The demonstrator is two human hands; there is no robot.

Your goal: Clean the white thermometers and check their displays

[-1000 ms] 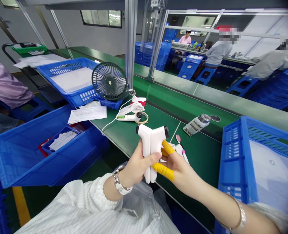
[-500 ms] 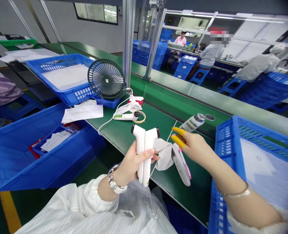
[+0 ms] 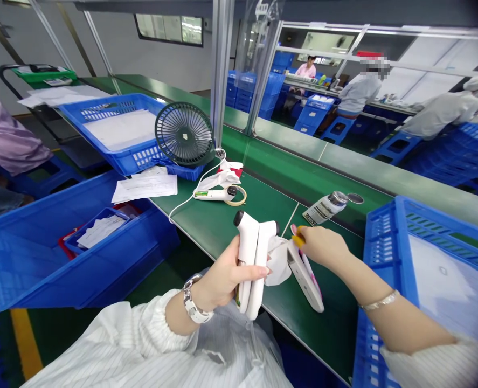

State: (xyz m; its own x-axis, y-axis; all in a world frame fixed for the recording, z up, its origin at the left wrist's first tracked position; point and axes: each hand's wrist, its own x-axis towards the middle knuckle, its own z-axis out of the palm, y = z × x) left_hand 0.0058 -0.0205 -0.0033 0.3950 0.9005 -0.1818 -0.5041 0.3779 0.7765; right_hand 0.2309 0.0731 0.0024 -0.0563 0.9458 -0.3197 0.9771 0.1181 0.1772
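Observation:
My left hand is closed round the grips of two white gun-shaped thermometers, held upright back to back over the edge of the green table. My right hand, with yellow finger cots, is curled down on the top end of a pink-and-white device that lies flat on the table. A crumpled white cloth lies between the thermometers and that device.
A lying bottle and its cap are behind my right hand. A blue crate stands at right and a larger one at left below the table. A fan, papers, another thermometer and a tape ring lie farther back. People work behind.
My right hand let go of the two thermometers, swung out to the right with fingers stretched, then came down and curled onto the pink-and-white device. My left hand kept the pair.

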